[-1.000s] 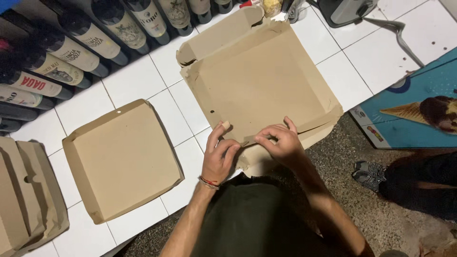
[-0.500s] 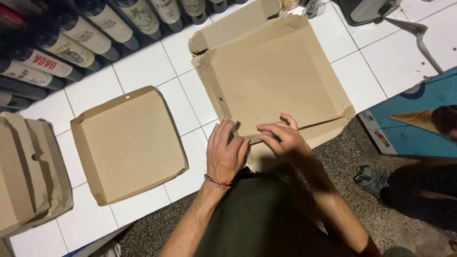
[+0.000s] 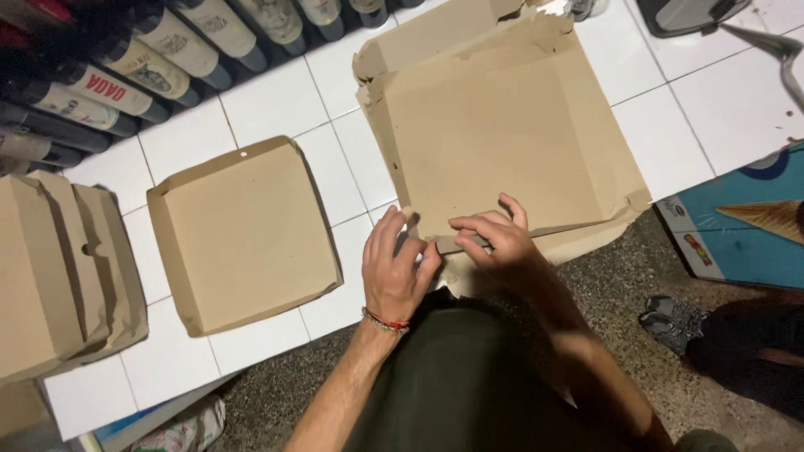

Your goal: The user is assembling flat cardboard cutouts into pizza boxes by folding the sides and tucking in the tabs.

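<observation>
White tiled desk (image 3: 276,100) carries a cardboard box (image 3: 502,134), its top cut off, whose near flap both hands, left (image 3: 394,272) and right (image 3: 494,243), press with curled fingers.

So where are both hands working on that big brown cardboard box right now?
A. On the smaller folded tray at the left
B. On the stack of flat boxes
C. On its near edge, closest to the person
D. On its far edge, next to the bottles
C: the left hand and the right hand both press on the near flap of the large cardboard box, away from the bottles.
</observation>
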